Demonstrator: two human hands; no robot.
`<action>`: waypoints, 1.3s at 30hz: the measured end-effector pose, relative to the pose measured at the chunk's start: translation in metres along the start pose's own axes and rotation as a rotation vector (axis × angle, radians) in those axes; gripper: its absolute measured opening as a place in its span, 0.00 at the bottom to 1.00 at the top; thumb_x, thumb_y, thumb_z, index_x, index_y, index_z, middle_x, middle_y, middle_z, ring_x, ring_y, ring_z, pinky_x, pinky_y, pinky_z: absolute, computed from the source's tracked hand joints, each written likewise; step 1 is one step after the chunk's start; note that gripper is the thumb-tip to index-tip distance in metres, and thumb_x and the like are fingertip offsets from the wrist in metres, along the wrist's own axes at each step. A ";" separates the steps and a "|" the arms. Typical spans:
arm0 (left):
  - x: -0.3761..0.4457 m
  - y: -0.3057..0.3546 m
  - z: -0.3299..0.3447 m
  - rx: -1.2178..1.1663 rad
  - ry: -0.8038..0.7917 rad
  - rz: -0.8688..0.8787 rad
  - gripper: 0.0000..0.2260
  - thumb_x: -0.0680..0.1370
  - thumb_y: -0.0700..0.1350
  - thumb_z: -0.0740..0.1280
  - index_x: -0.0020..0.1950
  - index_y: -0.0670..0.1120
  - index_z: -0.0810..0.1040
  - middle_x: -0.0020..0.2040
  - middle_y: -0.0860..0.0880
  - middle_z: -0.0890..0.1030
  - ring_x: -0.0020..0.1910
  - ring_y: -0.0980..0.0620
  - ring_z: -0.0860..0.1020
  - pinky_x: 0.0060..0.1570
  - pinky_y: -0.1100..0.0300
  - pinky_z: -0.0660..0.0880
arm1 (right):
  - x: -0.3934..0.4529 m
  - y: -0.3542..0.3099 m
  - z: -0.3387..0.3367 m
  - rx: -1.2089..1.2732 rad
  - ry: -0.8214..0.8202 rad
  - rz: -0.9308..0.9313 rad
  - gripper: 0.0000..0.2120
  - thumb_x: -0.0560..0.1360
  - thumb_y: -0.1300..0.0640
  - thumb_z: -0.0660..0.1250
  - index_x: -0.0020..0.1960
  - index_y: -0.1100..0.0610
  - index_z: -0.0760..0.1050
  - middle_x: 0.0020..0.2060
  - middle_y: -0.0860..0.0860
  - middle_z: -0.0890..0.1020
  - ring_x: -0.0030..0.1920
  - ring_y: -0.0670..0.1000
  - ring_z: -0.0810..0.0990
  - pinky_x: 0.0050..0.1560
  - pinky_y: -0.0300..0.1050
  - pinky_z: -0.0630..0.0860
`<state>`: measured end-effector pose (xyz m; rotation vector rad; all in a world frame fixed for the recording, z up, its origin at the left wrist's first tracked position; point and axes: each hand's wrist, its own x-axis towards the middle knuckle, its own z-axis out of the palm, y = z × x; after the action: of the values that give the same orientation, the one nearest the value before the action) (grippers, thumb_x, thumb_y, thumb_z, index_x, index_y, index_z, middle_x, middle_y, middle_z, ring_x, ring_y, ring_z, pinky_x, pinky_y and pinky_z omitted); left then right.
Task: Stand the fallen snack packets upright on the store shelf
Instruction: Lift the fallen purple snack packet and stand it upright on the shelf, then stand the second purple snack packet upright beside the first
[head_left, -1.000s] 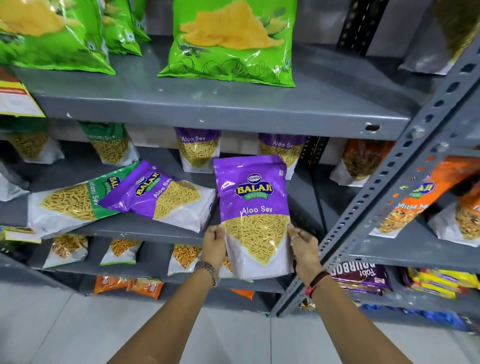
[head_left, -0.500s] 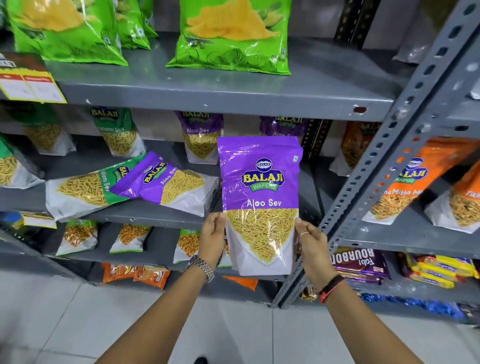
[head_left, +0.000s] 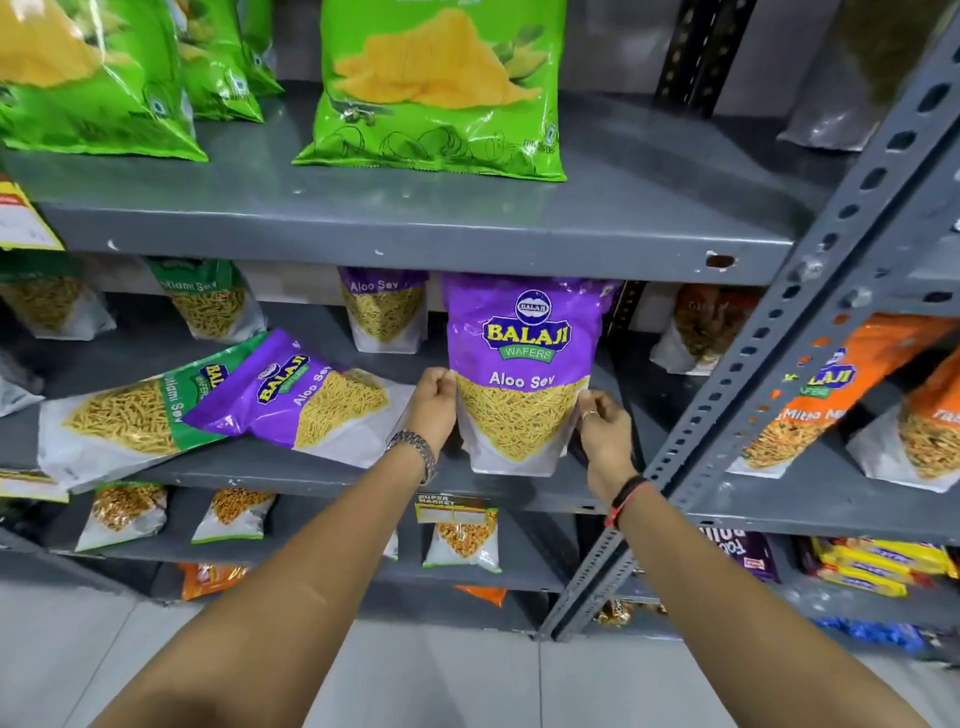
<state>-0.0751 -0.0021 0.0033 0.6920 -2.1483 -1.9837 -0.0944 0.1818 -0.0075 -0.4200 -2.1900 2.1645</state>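
A purple Aloo Sev packet stands upright on the middle grey shelf, its top just under the shelf above. My left hand grips its left edge and my right hand grips its right edge. To the left, a second purple Aloo Sev packet lies fallen on its side, overlapping a fallen green Ratlami Sev packet.
Upright packets stand at the back of the same shelf. Green chip bags sit on the upper shelf. A perforated grey upright slants at right, with orange packets beyond. Lower shelves hold small packets.
Both hands have carried the purple packet up and back from the front of the shelf edge onto the middle shelf, where it now stands upright.
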 end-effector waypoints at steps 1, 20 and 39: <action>0.007 0.000 0.003 0.001 -0.006 -0.001 0.12 0.80 0.45 0.54 0.37 0.53 0.67 0.42 0.47 0.74 0.49 0.47 0.73 0.61 0.43 0.72 | 0.007 0.000 0.002 -0.009 0.010 -0.008 0.13 0.78 0.59 0.58 0.36 0.52 0.70 0.35 0.52 0.75 0.35 0.47 0.70 0.35 0.38 0.69; -0.019 -0.032 -0.013 -0.471 -0.058 -0.264 0.09 0.81 0.42 0.54 0.60 0.43 0.67 0.62 0.44 0.74 0.63 0.44 0.72 0.60 0.49 0.69 | 0.005 0.035 0.008 -0.187 -0.128 0.305 0.13 0.74 0.67 0.55 0.35 0.56 0.72 0.30 0.52 0.72 0.32 0.51 0.70 0.32 0.39 0.68; 0.013 -0.077 -0.208 -0.338 -0.122 -0.566 0.19 0.80 0.48 0.54 0.65 0.36 0.68 0.67 0.35 0.73 0.39 0.50 0.77 0.38 0.59 0.76 | -0.006 -0.022 0.259 -1.031 -0.658 -0.096 0.14 0.80 0.55 0.53 0.48 0.59 0.76 0.50 0.62 0.77 0.62 0.62 0.75 0.50 0.44 0.66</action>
<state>0.0144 -0.1983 -0.0487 1.2434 -1.7221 -2.6389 -0.1469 -0.0726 0.0077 0.4784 -3.4461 1.0058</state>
